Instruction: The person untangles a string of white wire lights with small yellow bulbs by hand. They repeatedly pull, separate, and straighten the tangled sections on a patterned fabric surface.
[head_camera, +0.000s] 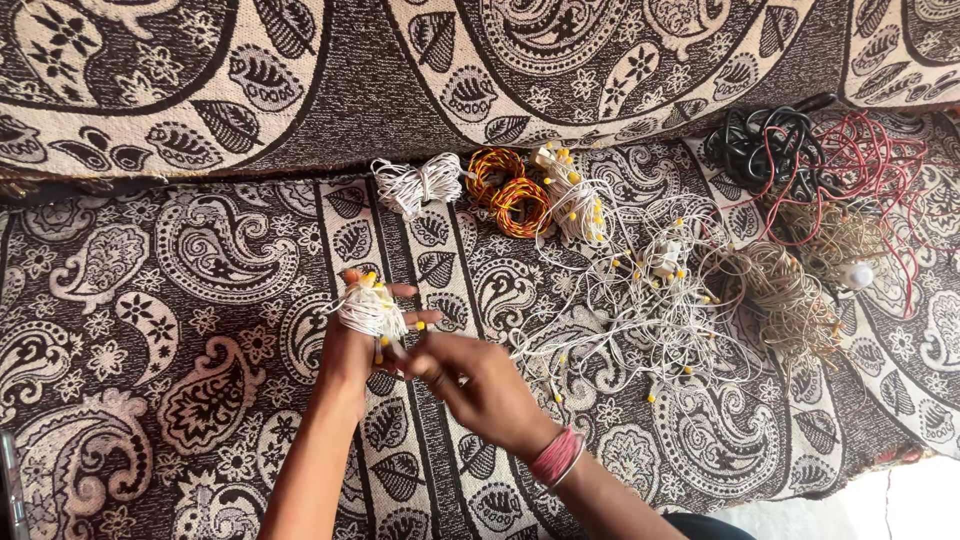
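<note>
The left hand (352, 345) was clamped on a white wire bundle (371, 307) with yellow bulbs — the right hand (478, 385) pinched its loose strand just beside it, above a paisley cloth (180, 330). A tangled wire heap (640, 300) lay near.

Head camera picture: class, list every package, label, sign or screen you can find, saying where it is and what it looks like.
None: no package, label, sign or screen shows.
Only wire bundles lie loose on the patterned cloth.
The left hand holds a small white wire bundle with yellow bulbs; the right hand pinches its strand.
</note>
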